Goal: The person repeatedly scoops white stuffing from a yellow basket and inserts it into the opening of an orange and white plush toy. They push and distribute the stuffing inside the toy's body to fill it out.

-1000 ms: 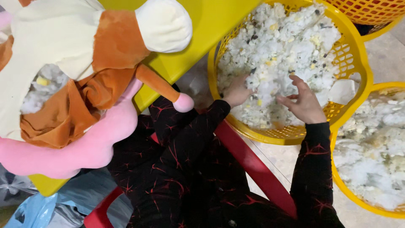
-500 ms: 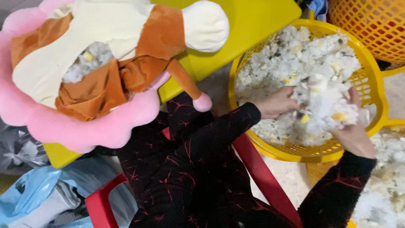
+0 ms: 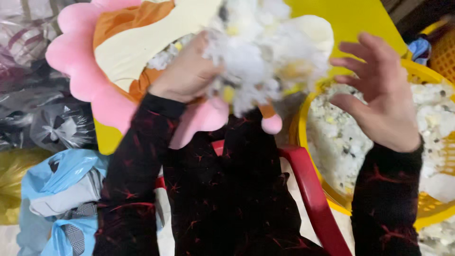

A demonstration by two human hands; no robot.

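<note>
My left hand (image 3: pixel 187 71) grips a big clump of white and yellow foam stuffing (image 3: pixel 258 54) and holds it over the plush toy (image 3: pixel 118 52), a pink, orange and cream cushion-like shape lying on a yellow table (image 3: pixel 360 19). The toy's open seam shows stuffing inside. My right hand (image 3: pixel 379 92) hovers open, fingers spread, just right of the clump, above the yellow basket (image 3: pixel 303 128) full of the same stuffing.
A red plastic chair (image 3: pixel 313 189) is under me. Blue and grey plastic bags (image 3: pixel 61 189) lie at the lower left, dark bags (image 3: pixel 33 109) above them. Another orange-yellow basket (image 3: pixel 443 52) stands at the far right.
Both hands left the basket with a clump of stuffing and swung left to the plush toy. The right hand has let go and opened; the view panned left.
</note>
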